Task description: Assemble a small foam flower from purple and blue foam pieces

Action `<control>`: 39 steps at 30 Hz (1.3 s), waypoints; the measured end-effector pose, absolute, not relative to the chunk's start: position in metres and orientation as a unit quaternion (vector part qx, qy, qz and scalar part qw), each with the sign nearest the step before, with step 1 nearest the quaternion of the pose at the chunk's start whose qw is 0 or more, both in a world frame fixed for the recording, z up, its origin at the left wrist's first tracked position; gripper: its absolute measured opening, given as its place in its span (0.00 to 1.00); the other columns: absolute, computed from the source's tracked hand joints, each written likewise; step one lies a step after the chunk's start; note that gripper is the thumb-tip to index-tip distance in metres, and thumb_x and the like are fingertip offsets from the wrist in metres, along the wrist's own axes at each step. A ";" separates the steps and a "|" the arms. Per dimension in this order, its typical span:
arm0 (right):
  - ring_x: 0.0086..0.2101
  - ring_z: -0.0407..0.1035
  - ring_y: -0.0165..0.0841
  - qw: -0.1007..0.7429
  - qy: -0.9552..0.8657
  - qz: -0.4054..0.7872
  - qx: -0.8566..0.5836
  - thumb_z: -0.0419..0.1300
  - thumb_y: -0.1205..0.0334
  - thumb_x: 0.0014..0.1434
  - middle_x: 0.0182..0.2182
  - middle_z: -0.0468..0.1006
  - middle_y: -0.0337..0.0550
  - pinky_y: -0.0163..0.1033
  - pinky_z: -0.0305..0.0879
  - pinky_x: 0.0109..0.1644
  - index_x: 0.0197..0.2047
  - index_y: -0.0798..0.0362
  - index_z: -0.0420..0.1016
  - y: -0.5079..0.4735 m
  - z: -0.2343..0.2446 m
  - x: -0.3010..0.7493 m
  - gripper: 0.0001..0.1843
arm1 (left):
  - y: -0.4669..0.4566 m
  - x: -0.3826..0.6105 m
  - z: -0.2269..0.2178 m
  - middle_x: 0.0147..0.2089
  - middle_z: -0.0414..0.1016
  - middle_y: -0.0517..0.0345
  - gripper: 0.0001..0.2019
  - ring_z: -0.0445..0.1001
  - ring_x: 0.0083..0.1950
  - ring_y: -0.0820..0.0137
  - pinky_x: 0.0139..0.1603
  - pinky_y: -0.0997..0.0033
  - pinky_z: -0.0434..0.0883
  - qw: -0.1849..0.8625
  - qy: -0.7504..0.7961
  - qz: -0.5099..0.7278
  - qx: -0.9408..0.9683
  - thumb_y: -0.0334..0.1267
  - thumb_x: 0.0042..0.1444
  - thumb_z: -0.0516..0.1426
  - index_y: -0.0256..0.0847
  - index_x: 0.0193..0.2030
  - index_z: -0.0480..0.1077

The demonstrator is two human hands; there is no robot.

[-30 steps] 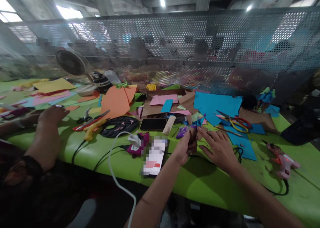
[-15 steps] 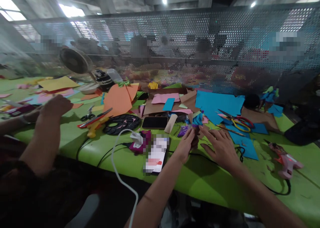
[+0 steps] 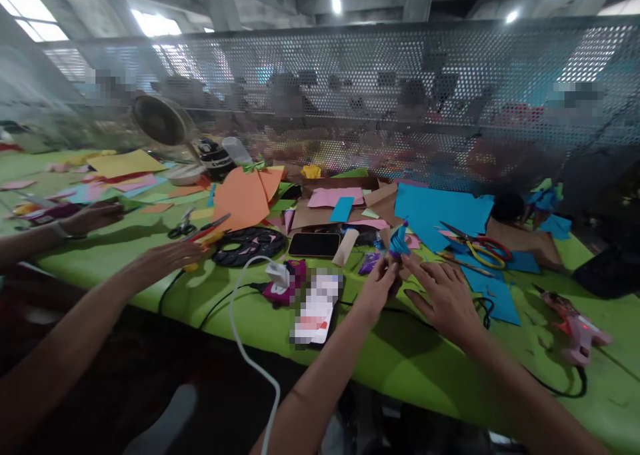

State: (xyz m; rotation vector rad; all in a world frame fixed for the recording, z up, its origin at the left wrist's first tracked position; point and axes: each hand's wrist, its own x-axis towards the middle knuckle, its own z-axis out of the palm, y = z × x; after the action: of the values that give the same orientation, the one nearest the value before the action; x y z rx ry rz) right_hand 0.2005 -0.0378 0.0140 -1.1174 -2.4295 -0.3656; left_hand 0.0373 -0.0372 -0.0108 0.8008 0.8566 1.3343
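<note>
Pinched in the fingers of my left hand [image 3: 383, 283] is a small blue spiral-striped paper cone [image 3: 399, 240], its tip pointing up and its base purple. My right hand [image 3: 443, 292] is beside it with fingers stretched and apart, the index fingertip at the cone's base. A shiny purple packet [image 3: 370, 262] lies just left of the cone. Behind both hands is a large sheet of blue paper [image 3: 440, 205]. To the right are scissors [image 3: 483, 250] with red and yellow handles and a brown stick [image 3: 467, 263].
A lit phone [image 3: 317, 308] and a dark phone [image 3: 314, 244] lie left of my hands, near a purple power strip [image 3: 285, 283] with a white cable. A pink glue gun [image 3: 575, 328] rests at right. A co-worker's hand [image 3: 170, 258] is by a yellow glue gun [image 3: 205, 247] at left.
The blue cone has turned more upright in my left hand, while my right hand stays close by. The co-worker's near hand has come down and right to the yellow glue gun.
</note>
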 end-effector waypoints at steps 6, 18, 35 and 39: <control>0.44 0.66 0.43 0.218 -0.880 -0.139 -0.398 0.55 0.55 0.66 0.44 0.74 0.48 0.46 0.59 0.46 0.71 0.45 0.55 -0.038 0.013 0.201 0.31 | -0.035 0.038 -0.015 0.26 0.59 0.69 0.22 0.54 0.24 0.81 0.24 0.79 0.53 0.616 0.374 0.584 0.373 0.55 0.48 0.65 0.41 0.37 0.63; 0.42 0.65 0.43 0.212 -0.885 -0.141 -0.391 0.53 0.53 0.67 0.44 0.74 0.48 0.45 0.58 0.44 0.72 0.44 0.50 -0.039 0.015 0.200 0.33 | -0.034 0.036 -0.012 0.31 0.68 0.63 0.17 0.65 0.29 0.76 0.31 0.75 0.62 0.509 0.441 0.586 0.450 0.48 0.52 0.63 0.41 0.37 0.60; 0.42 0.65 0.43 0.219 -0.883 -0.128 -0.396 0.52 0.52 0.68 0.44 0.74 0.49 0.46 0.58 0.44 0.72 0.46 0.51 -0.040 0.014 0.200 0.32 | -0.044 0.034 -0.011 0.28 0.69 0.60 0.12 0.67 0.29 0.68 0.32 0.73 0.52 0.260 0.589 0.543 0.539 0.43 0.55 0.62 0.44 0.33 0.61; 0.41 0.66 0.43 0.222 -0.882 -0.127 -0.396 0.52 0.52 0.67 0.43 0.74 0.49 0.46 0.58 0.43 0.72 0.46 0.51 -0.039 0.013 0.200 0.32 | -0.044 0.034 -0.016 0.26 0.66 0.60 0.12 0.66 0.28 0.66 0.31 0.73 0.49 0.248 0.595 0.554 0.527 0.41 0.51 0.65 0.45 0.34 0.64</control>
State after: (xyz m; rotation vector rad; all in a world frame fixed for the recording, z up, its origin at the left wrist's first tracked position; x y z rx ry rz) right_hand 0.1999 -0.0391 0.0133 -1.0928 -2.4370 -0.3503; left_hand 0.0336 -0.0442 -0.0156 1.4348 1.6212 1.5105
